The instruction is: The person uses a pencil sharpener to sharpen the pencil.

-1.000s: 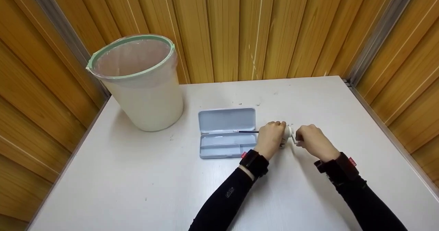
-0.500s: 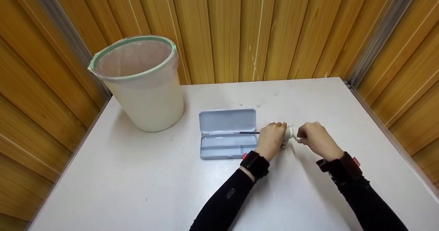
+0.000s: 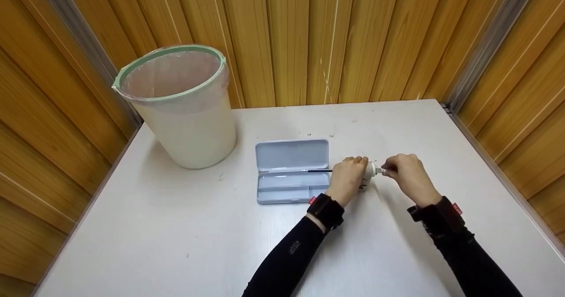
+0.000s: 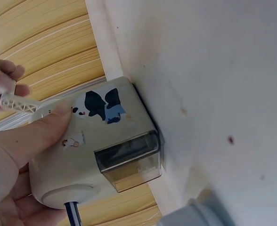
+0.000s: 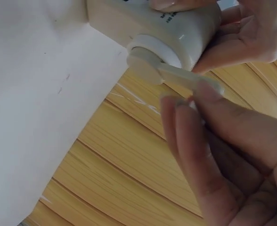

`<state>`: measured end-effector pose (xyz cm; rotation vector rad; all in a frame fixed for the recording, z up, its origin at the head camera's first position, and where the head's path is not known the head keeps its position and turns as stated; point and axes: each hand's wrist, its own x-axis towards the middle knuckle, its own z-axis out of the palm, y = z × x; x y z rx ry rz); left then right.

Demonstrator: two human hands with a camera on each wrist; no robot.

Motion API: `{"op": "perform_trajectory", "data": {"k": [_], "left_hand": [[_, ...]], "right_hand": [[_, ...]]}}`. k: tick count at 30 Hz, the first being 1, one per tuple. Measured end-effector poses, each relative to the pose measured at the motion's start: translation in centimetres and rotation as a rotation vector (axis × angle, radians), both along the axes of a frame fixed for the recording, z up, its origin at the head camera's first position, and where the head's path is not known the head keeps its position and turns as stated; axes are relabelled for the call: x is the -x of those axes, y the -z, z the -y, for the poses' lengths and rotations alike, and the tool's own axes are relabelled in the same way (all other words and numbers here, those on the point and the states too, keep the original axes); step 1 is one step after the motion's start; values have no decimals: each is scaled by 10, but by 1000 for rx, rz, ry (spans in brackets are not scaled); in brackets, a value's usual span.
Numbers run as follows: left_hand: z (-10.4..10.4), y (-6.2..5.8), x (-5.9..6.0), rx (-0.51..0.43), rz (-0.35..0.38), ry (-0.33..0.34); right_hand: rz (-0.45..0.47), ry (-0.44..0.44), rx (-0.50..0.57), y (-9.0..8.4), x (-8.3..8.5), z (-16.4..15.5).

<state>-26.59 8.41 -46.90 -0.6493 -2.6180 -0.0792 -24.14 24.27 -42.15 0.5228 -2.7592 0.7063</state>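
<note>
A cream crank pencil sharpener (image 4: pixel 91 136) stands on the table, with stickers and a see-through shavings drawer (image 4: pixel 136 172) showing in the left wrist view. My left hand (image 3: pixel 348 178) grips its body, thumb across the side. From its left end sticks a dark pencil (image 3: pixel 317 171), whose other end is hidden inside the sharpener. On the opposite end, my right hand (image 3: pixel 409 180) pinches the knob of the crank (image 5: pixel 178 76) between thumb and fingers. Just left of the left hand lies an open, light blue pencil case (image 3: pixel 291 155) with divided compartments.
A tall cream bin (image 3: pixel 190 133) with a green rim and clear liner stands at the back left of the white table (image 3: pixel 167 235). Wood-patterned panels (image 3: pixel 291 41) rise behind the table and on both sides.
My right hand has moved slightly away from me, swinging the crank round. The left hand, sharpener, pencil and pencil case stay in about the same place.
</note>
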Motion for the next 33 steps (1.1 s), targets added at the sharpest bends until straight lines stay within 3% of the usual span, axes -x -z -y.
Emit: {"op": "perform_trajectory", "data": {"k": [18,26,33], "left_hand": [[0,2,1,6,-15,-6],[1,1,2,-1,-50,2],[0,2,2,1,-65,4]], "right_hand": [[-102,59,49,9,8,5],[-151,72,59,13,28,9],[-137,72,52,14,42,8]]}}
